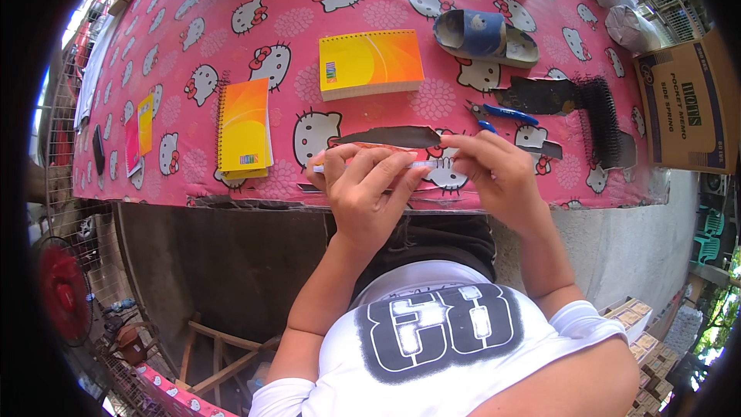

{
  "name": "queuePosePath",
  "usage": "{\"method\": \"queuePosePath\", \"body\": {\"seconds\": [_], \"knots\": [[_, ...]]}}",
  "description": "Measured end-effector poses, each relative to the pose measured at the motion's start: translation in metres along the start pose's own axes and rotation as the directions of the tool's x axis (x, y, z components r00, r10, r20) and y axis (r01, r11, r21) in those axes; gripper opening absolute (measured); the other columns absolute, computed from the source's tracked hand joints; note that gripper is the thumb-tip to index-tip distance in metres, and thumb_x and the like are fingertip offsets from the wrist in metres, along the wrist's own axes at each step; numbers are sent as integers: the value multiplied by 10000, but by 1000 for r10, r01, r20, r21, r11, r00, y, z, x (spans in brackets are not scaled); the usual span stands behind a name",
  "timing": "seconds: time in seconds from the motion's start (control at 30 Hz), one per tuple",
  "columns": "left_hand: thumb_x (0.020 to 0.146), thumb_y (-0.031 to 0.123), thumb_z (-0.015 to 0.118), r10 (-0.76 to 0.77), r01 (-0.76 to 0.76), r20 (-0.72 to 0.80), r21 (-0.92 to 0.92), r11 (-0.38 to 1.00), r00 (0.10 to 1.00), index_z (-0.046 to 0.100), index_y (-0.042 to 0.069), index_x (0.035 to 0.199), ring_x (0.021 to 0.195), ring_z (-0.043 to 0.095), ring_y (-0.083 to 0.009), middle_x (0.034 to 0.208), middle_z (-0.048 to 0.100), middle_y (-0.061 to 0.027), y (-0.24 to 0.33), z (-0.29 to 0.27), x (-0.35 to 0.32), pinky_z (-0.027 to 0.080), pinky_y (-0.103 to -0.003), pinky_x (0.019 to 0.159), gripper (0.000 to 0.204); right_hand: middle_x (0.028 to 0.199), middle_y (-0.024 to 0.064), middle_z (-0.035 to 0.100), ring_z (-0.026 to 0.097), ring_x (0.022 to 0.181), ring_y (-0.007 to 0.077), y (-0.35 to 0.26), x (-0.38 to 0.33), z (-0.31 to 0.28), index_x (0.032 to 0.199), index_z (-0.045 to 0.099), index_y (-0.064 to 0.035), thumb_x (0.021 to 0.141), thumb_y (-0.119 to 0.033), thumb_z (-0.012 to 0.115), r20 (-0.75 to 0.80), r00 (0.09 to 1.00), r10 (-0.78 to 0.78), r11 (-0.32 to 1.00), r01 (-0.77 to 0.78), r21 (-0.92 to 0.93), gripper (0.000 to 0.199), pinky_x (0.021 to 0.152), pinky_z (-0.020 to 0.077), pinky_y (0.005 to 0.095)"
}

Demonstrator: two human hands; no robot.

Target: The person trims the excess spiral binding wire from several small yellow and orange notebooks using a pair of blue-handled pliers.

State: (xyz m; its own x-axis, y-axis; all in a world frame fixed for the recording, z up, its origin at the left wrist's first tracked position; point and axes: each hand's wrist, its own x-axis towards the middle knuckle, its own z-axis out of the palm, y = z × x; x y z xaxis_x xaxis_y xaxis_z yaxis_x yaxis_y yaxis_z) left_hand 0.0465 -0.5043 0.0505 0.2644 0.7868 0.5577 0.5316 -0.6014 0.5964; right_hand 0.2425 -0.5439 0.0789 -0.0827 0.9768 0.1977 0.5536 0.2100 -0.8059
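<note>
My left hand and my right hand together hold a small notebook edge-on just above the front edge of the pink cartoon-cat tablecloth. Fingers of both hands pinch along its thin white page edge; its reddish cover shows between them. A black cover sheet lies on the cloth right behind the hands. Blue-handled pliers rest just beyond my right hand.
Two orange-yellow spiral notepads lie on the cloth. Black spiral coils and a black sheet sit at the right, next to a cardboard box. A blue sandal lies behind. A red fan stands at lower left.
</note>
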Motion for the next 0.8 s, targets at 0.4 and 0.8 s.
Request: {"method": "queuePosePath", "body": {"seconds": [0.4,0.8], "knots": [[640,125,814,17,-18,57,12,1000,998,716,162,877,888,554,-184,871,689,39,-9,-6,-6,287,-364,898,260,841,83,580,607,751,284,-5,4,18,939,608,-60,770,-120,734,-79,982,-170,981,161,-112,219,606,478,381],[629,110,809,4,-4,67,2,1000,998,719,164,883,841,550,-174,861,687,37,-8,-7,-7,294,-363,870,274,847,133,595,619,768,300,-17,8,23,886,628,-11,727,-85,772,-82,980,-183,962,161,-222,227,638,495,362]]}}
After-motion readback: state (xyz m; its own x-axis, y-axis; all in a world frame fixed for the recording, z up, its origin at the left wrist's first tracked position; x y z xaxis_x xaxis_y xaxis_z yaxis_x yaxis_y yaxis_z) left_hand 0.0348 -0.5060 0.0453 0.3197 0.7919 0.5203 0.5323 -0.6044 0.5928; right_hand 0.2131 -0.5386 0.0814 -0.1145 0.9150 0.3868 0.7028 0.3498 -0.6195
